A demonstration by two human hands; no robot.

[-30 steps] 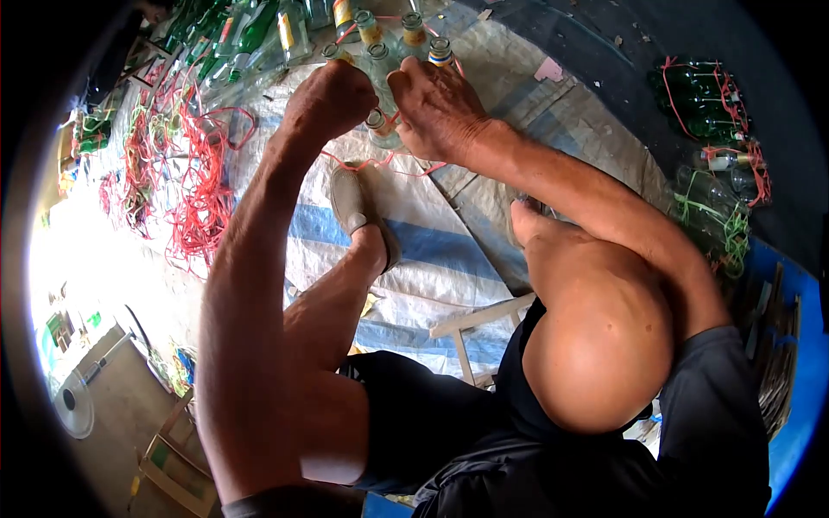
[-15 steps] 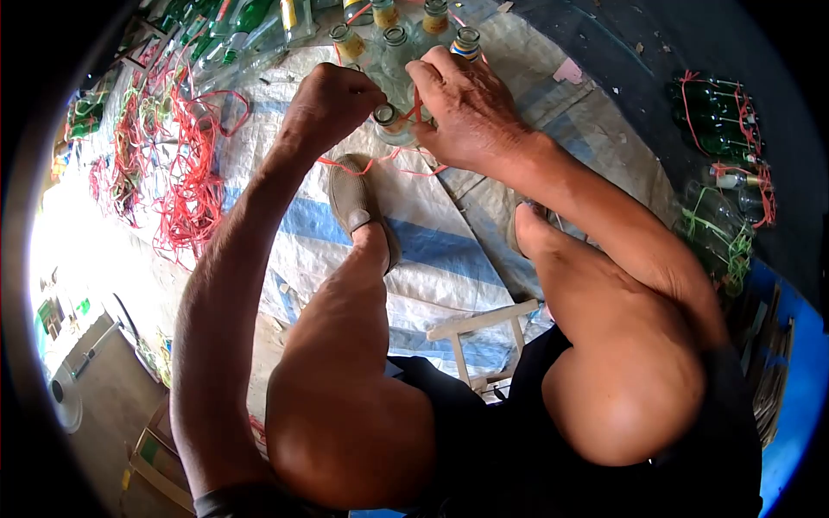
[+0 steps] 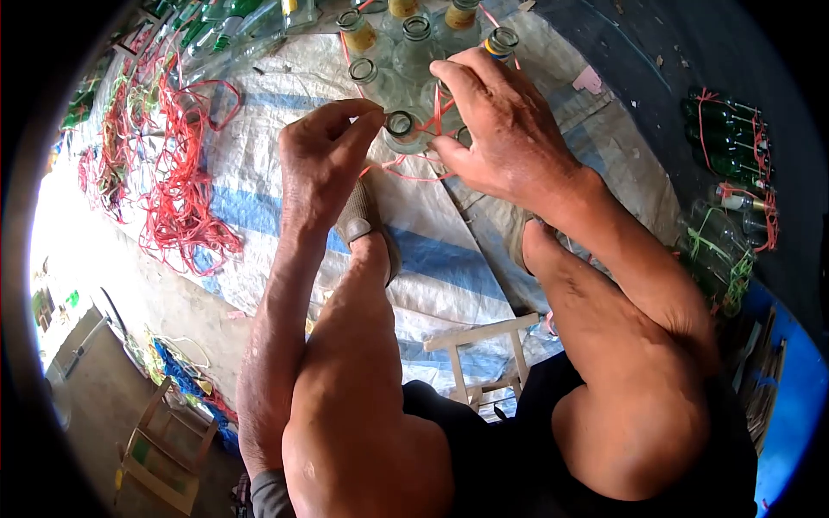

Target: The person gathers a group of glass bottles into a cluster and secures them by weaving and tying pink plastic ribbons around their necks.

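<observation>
A cluster of clear glass bottles (image 3: 417, 53) stands upright at the top centre, some with yellow labels. Red plastic string (image 3: 406, 169) runs around the group and crosses between the front bottles. My left hand (image 3: 328, 160) is closed in a pinch beside the mouth of the front bottle (image 3: 400, 126), with the string trailing below its fingers. My right hand (image 3: 509, 125) curls over the bottles on the right, its thumb by the crossing string. Its inner fingers are hidden, but the string runs into its grasp.
A tangled heap of red string (image 3: 177, 186) lies on the striped sheet (image 3: 449, 246) at left. Green bottles (image 3: 229, 22) lie at the top left. Tied bottle bundles (image 3: 727, 134) rest at right. A wooden stool frame (image 3: 479, 332) stands between my legs.
My left hand has turned and dropped lower, its pinch now left of the front bottle's mouth. My right hand stays over the bottles. The view has shifted slightly, showing more bottle below the necks.
</observation>
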